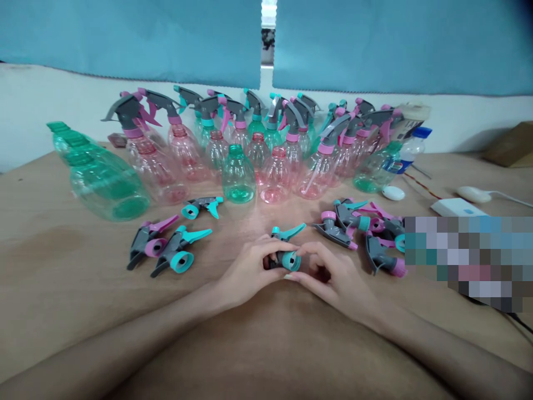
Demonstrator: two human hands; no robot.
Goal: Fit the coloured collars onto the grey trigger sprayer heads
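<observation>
Between my two hands is a grey and turquoise trigger spray head (291, 261), its round collar facing me and its trigger pointing up to the right. My left hand (250, 266) is closed around the grey body. The thumb and fingers of my right hand (333, 275) are closed on the turquoise collar. To the left lie a pink and grey spray head (152, 244) and two turquoise and grey ones, the nearer spray head (179, 255) and the farther spray head (202, 208). A pile of spray heads (341, 228) lies to the right.
Open-necked green bottles (108, 183) and a small green bottle (239, 175) stand beyond my hands, among several pink bottles (275, 178). Many carry spray heads. At the right are a blue-capped bottle (412, 147), a white mouse (473, 194), a white box (458, 207) and a cardboard box (512, 145).
</observation>
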